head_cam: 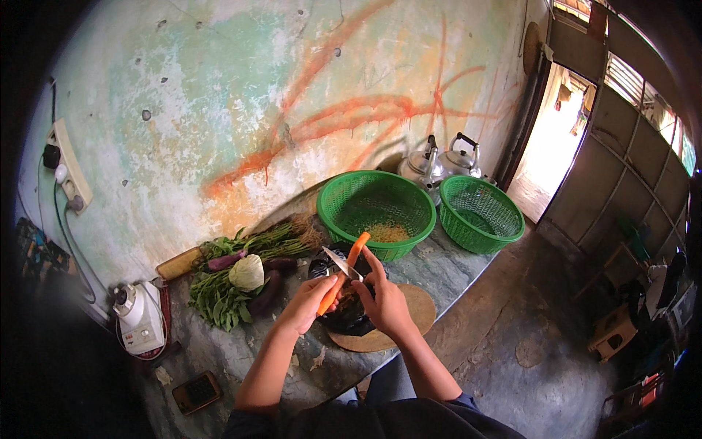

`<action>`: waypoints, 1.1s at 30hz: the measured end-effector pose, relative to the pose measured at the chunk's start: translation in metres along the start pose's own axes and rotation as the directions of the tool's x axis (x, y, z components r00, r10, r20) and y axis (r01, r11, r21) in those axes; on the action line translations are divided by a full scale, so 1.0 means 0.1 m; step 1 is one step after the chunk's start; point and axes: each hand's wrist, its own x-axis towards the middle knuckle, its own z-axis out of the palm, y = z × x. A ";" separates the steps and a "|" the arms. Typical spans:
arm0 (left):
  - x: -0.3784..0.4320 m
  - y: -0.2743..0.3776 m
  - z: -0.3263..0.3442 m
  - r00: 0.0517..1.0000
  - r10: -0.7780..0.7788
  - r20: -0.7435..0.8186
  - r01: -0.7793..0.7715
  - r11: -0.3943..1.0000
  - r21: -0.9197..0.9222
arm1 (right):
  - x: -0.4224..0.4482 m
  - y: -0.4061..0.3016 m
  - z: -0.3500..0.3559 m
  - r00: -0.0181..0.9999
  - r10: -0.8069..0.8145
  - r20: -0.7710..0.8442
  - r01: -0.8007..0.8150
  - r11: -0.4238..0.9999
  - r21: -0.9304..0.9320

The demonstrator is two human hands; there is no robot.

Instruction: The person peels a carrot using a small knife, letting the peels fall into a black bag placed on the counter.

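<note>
A peeled-looking carrot (357, 248) slants up and to the right, its lower end gripped by my left hand (308, 303). My right hand (384, 302) holds a knife (341, 262), whose blade lies across the carrot and points up and left; its handle is mostly hidden in the fingers. My right index finger reaches toward the carrot's upper end. Beneath both hands is a black plastic bag (356, 327) with orange scraps in it, partly over a round wooden board (419, 310).
A green plastic basket (334, 219) with small yellowish bits stands behind; another green basket (513, 237) and metal kettles (421, 164) are at right. Leafy greens (216, 299), a cabbage (248, 273) and eggplants (226, 260) lie left, near a white blender base (141, 324) and a phone (197, 392).
</note>
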 end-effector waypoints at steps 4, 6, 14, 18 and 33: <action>-0.01 0.02 0.03 0.998 -0.018 0.061 0.014 0.997 0.071 | 0.08 0.05 -0.07 0.993 0.102 -0.050 -0.105 0.994 -0.044; -0.03 0.03 0.05 0.996 -0.009 0.084 0.004 0.998 0.063 | 0.07 0.10 -0.05 0.996 0.068 -0.057 -0.069 0.997 -0.018; -0.02 0.06 0.11 0.996 0.042 0.076 -0.042 0.999 -0.001 | -0.06 0.01 0.02 0.984 -0.048 0.171 0.034 0.996 0.088; 0.01 0.00 0.10 0.991 0.121 0.065 -0.126 0.989 0.080 | -0.07 -0.05 0.00 0.987 -0.035 0.157 0.024 0.997 0.073; -0.02 0.00 0.12 0.992 0.119 0.040 -0.124 0.975 0.183 | 0.00 -0.04 0.10 0.999 -0.026 -0.032 0.025 0.999 -0.022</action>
